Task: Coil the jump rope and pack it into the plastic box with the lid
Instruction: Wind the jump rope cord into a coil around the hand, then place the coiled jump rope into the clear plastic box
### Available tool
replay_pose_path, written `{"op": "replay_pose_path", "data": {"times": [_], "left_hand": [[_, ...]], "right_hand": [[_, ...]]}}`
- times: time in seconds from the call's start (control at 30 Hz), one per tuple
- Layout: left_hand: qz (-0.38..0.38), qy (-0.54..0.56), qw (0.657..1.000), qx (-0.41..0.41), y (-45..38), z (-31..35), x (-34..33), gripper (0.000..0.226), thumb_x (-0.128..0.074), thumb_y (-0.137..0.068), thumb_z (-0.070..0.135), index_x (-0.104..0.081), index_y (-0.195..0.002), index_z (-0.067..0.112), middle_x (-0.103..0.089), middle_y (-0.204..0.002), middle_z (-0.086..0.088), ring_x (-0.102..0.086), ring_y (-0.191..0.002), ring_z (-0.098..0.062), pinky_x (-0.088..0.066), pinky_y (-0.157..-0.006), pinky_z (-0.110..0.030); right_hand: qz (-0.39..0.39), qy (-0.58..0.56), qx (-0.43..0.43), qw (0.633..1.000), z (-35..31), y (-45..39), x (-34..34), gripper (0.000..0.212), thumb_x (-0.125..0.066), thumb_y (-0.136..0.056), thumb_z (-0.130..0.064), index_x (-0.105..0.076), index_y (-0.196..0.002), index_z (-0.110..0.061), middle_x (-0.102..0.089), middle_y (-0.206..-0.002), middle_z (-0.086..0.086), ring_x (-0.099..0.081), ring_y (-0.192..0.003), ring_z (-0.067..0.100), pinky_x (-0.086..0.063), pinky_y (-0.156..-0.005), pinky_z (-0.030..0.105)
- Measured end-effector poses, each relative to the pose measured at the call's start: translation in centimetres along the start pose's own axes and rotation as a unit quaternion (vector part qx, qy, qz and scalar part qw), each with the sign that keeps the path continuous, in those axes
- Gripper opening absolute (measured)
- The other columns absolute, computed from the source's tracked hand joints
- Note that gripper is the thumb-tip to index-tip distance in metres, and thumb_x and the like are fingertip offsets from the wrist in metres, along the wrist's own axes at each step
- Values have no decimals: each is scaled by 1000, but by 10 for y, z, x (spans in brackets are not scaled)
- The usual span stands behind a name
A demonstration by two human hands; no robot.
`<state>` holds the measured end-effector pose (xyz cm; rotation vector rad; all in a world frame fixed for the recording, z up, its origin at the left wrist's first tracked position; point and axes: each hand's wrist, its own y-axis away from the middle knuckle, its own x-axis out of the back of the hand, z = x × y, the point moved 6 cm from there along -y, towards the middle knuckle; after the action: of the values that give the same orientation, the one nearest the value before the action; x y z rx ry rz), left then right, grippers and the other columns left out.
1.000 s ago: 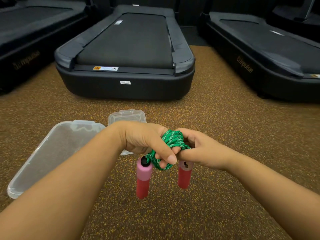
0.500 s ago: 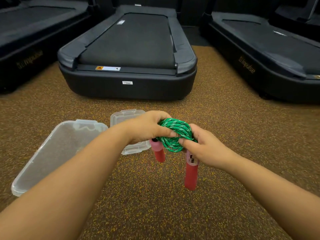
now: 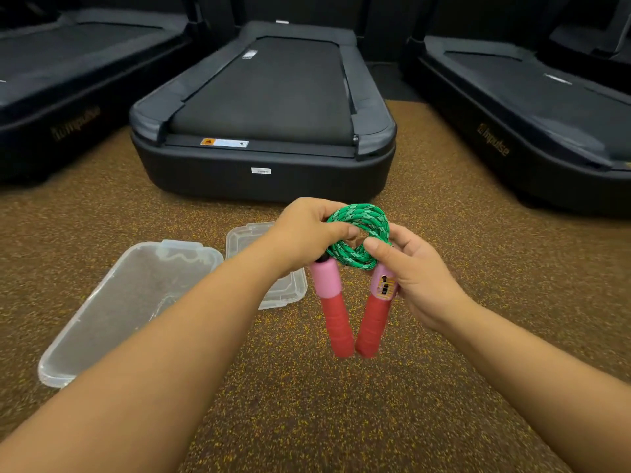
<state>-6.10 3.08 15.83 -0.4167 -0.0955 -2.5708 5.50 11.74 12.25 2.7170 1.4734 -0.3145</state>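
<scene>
The green braided jump rope (image 3: 362,233) is wound into a small round coil held in the air between both hands. My left hand (image 3: 304,233) pinches its left side. My right hand (image 3: 413,278) holds its right side and the top of one handle. Two pink-and-red handles (image 3: 336,315) hang down below the coil, their ends nearly touching. A clear plastic box (image 3: 126,312) lies open on the floor at the left. A smaller clear plastic piece (image 3: 249,240), likely the lid, lies beside it, partly hidden behind my left forearm.
The floor is brown speckled rubber. A dark treadmill deck (image 3: 263,107) stands straight ahead, close behind the coil. Two more treadmills flank it, one at the left (image 3: 68,83) and one at the right (image 3: 519,107).
The coil has turned more face-on and opened into a ring. Both handles now hang side by side below it, and my hands have risen toward the treadmill.
</scene>
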Motion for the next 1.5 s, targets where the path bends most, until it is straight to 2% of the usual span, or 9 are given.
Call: {"op": "replay_pose_path", "data": {"times": [0.23, 0.33, 0.57, 0.73, 0.93, 1.03, 1.1, 1.27, 1.5], "left_hand": [[14, 52, 998, 21, 3, 11, 29, 21, -62, -85, 1, -72, -101, 11, -73, -101, -15, -66, -90, -22, -54, -88, -37], [36, 50, 998, 26, 8, 12, 53, 19, -60, -86, 1, -70, -103, 1, -71, -105, -21, -64, -91, -24, -53, -89, -37], [58, 49, 996, 37, 19, -10, 108, 21, -60, -86, -1, -67, -105, -1, -70, -105, -23, -67, -94, -29, -55, -91, -41], [68, -2, 997, 45, 21, -31, 154, 24, -61, -86, 1, -69, -108, 6, -72, -99, -15, -67, -84, -18, -58, -78, -30], [63, -146, 986, 43, 16, -65, 214, 22, -64, -84, 6, -72, -105, 11, -74, -97, -10, -64, -79, -12, -55, -81, -31], [59, -183, 979, 68, 16, -99, 237, 23, -64, -84, 8, -71, -106, 8, -73, -95, -9, -62, -74, -10, -52, -73, -20], [57, -198, 975, 80, 17, -121, 246, 22, -64, -84, 8, -72, -104, 6, -70, -90, -6, -58, -72, -9, -49, -67, -17], [42, -212, 969, 122, 17, -185, 248, 19, -64, -83, 11, -73, -99, 10, -73, -93, -10, -63, -80, -18, -52, -80, -35], [47, -202, 961, 182, 17, -253, 239, 24, -64, -85, 19, -68, -107, 12, -63, -91, -2, -58, -82, -17, -45, -71, -27]], "right_hand": [[-60, 70, -62, 994, 31, 10, -17, 69, -85, -55, -28, -59, -118, -16, -72, -112, 6, -67, -106, 25, -51, -84, 30], [-107, 68, -107, 986, 53, 19, -44, 68, -78, -62, -8, -52, -124, -18, -71, -111, 10, -70, -94, 15, -54, -76, 25], [-143, 27, -125, 981, 88, 22, -121, 42, -72, -66, -7, -63, -106, -17, -73, -83, -4, -66, -74, 8, -54, -63, 25], [-103, -9, -144, 984, 118, 12, -185, 55, -73, -68, -16, -55, -121, -16, -71, -101, 15, -67, -84, 16, -54, -66, 32], [-37, -53, -150, 986, 147, -3, -271, 41, -72, -82, -11, -49, -113, -24, -68, -88, 3, -60, -63, 10, -46, -51, 22], [-25, -51, -181, 982, 166, -7, -297, 36, -68, -85, -8, -48, -110, -25, -66, -83, -2, -59, -59, 1, -47, -51, 15], [-9, -32, -200, 979, 180, -9, -305, 31, -68, -84, -6, -50, -104, -21, -62, -75, -2, -56, -51, 0, -45, -47, 17], [12, 9, -280, 960, 215, -11, -310, 17, -65, -82, 0, -51, -88, -8, -52, -50, 0, -48, -40, 13, -37, -39, 22], [45, 51, -396, 916, 254, -16, -301, 19, -65, -77, 5, -54, -80, -10, -54, -58, 3, -53, -53, 16, -41, -52, 25]]}}
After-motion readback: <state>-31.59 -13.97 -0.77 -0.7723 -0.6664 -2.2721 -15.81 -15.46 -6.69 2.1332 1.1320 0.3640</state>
